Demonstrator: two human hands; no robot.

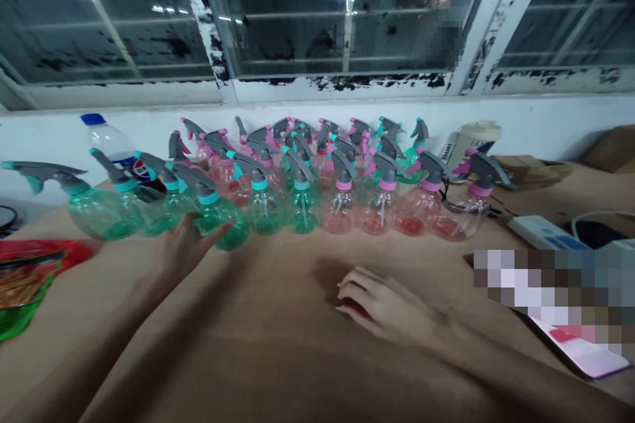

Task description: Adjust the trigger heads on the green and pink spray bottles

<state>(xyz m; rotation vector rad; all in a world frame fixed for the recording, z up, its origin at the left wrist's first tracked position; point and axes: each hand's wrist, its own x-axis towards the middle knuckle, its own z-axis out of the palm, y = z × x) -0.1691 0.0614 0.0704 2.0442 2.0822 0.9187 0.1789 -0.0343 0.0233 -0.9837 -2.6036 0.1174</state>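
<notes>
Your left hand (186,244) curves against a green bottle (239,228); its grip cannot be told. Your right hand (377,301) is loosely curled, empty. Sideways pressure may topple neighbouring bottles (268,215).

Left hand (186,244) at green spray bottle (233,228), thumb across its front; grip unclear. Right hand (380,304) loosely curled near tabletop (282,337). Pink spray bottles (381,215) stand right of green ones; blue-capped bottle (106,139) behind, far left.
</notes>
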